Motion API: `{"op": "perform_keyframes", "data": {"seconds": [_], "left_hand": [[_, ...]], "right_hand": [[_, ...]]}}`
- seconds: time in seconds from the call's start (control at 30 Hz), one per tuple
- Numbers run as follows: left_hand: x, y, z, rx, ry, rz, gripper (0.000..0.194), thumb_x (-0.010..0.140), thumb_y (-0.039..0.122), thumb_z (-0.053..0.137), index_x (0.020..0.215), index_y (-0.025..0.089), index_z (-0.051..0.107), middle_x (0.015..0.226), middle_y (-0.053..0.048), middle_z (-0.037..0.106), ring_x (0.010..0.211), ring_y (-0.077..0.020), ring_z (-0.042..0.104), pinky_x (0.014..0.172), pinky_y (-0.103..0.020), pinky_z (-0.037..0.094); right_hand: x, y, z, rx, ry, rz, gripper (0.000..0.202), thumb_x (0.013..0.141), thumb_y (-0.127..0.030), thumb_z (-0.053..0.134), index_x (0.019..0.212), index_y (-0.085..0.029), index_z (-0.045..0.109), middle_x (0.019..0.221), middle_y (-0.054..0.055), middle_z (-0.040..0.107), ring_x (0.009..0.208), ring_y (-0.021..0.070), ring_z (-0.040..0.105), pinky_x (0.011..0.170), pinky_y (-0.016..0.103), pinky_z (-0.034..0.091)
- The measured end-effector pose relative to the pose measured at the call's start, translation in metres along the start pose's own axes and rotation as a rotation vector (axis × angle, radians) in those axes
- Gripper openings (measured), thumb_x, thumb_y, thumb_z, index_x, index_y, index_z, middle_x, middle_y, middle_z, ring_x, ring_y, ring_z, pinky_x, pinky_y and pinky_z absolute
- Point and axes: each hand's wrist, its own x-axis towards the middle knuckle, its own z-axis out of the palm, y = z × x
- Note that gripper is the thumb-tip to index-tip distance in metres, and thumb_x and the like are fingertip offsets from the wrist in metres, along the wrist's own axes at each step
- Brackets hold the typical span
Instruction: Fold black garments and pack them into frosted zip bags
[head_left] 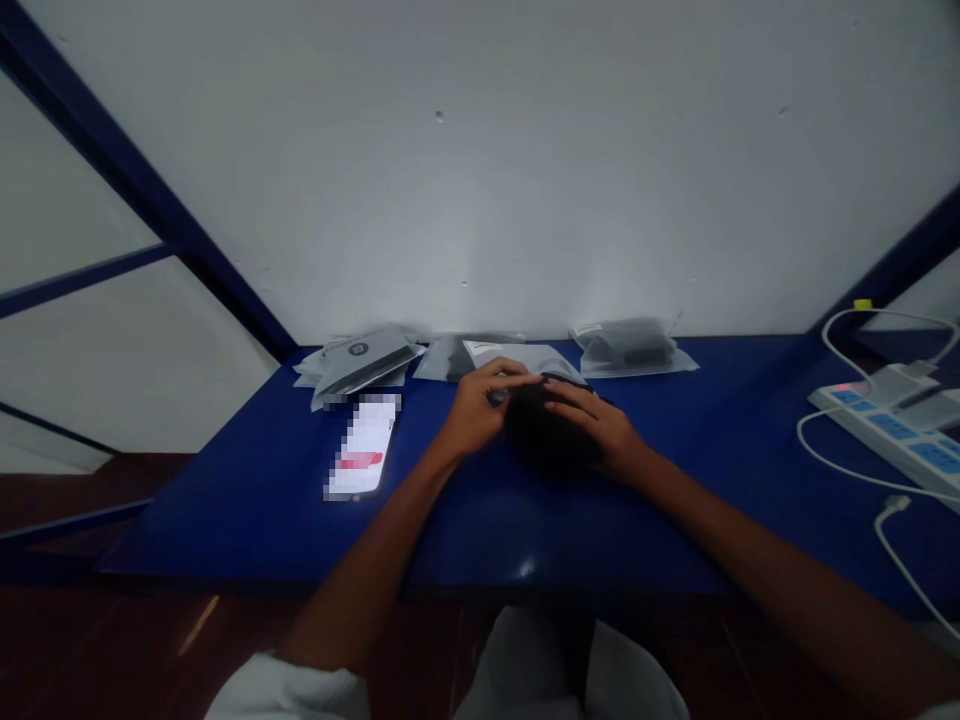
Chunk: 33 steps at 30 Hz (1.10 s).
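A dark, rounded item rests on the blue table in front of me; its details are lost in shadow. My left hand is at its upper left edge, fingers bent and reaching over toward its top. Across its upper right side lies my right hand, fingers stretched out on the dark surface. The fingertips of both hands nearly meet at the top. Just behind the item is a translucent bag with a white label, partly hidden by my left hand.
A stack of translucent packets lies back left, with a lit phone before it. Another bag stands back right. On the far right are a white power strip and a loose cable plug. A wall rises behind the table.
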Motion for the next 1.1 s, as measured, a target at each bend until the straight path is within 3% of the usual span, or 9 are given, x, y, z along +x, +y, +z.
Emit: {"op": "perform_keyframes", "data": {"seconds": [0.23,0.5,0.6,0.73,0.8,0.9,1.0,1.1], "left_hand": [[0.001,0.008,0.005,0.053,-0.028,0.021,0.044,0.076,-0.004,0.051,0.099,0.025,0.075,0.098,-0.004,0.069,0.09,-0.014,0.064,0.077,-0.029,0.056],[-0.001,0.018,0.019,0.187,0.128,0.225,0.038,0.078,-0.006,0.051,0.097,0.019,0.072,0.094,-0.004,0.068,0.09,-0.0144,0.062,0.079,-0.031,0.054],[-0.002,0.018,0.027,0.161,0.158,0.308,0.035,0.08,-0.006,0.05,0.096,0.018,0.07,0.091,-0.004,0.067,0.088,-0.0142,0.061,0.076,-0.03,0.054],[-0.004,0.016,0.035,0.183,0.167,0.335,0.031,0.083,-0.003,0.048,0.093,0.018,0.067,0.088,-0.004,0.066,0.086,-0.0147,0.06,0.076,-0.032,0.053],[-0.006,0.02,0.036,0.22,0.171,0.329,0.03,0.085,-0.001,0.046,0.096,0.019,0.065,0.089,-0.004,0.064,0.086,-0.0152,0.06,0.076,-0.033,0.053],[-0.008,0.034,0.034,0.367,0.245,0.327,0.028,0.085,0.008,0.052,0.107,0.022,0.061,0.108,-0.008,0.061,0.103,-0.0204,0.057,0.083,-0.038,0.052],[-0.008,0.046,0.029,0.51,0.426,0.306,0.038,0.081,0.023,0.062,0.119,0.023,0.054,0.127,-0.012,0.05,0.119,-0.0279,0.049,0.092,-0.046,0.049],[-0.007,0.044,0.026,0.53,0.484,0.31,0.04,0.081,0.027,0.065,0.117,0.022,0.05,0.113,-0.01,0.055,0.107,-0.0251,0.054,0.091,-0.044,0.049]], "right_hand": [[-0.002,0.009,0.003,-0.233,-0.046,0.051,0.063,0.083,-0.007,0.051,0.143,-0.022,0.041,0.141,0.017,0.052,0.131,0.0296,0.051,0.101,0.05,0.05],[0.007,-0.006,0.008,-0.441,0.03,0.248,0.077,0.072,0.0,0.048,0.145,-0.022,0.038,0.134,0.015,0.056,0.12,0.0335,0.056,0.094,0.051,0.053],[0.015,-0.017,0.007,-0.537,0.052,0.365,0.063,0.076,-0.002,0.048,0.136,-0.021,0.048,0.123,0.015,0.062,0.11,0.0338,0.06,0.086,0.048,0.055],[0.02,-0.029,0.007,-0.55,-0.028,0.576,0.048,0.075,-0.003,0.051,0.119,-0.018,0.06,0.109,0.017,0.066,0.097,0.0341,0.063,0.075,0.044,0.056],[0.019,-0.029,0.005,-0.5,-0.048,0.6,0.053,0.07,-0.002,0.052,0.119,-0.019,0.06,0.112,0.016,0.067,0.094,0.0324,0.065,0.072,0.042,0.057],[0.013,-0.02,0.0,-0.262,0.033,0.486,0.061,0.066,-0.004,0.053,0.124,-0.022,0.057,0.119,0.011,0.067,0.099,0.03,0.066,0.077,0.041,0.058],[0.009,-0.011,-0.003,0.061,0.229,0.499,0.047,0.071,-0.011,0.058,0.116,-0.024,0.061,0.106,0.007,0.073,0.09,0.0266,0.07,0.076,0.041,0.059],[0.01,-0.007,-0.001,0.348,0.477,0.69,0.035,0.074,-0.024,0.071,0.108,-0.023,0.065,0.099,0.006,0.075,0.087,0.0265,0.072,0.077,0.043,0.061]]}}
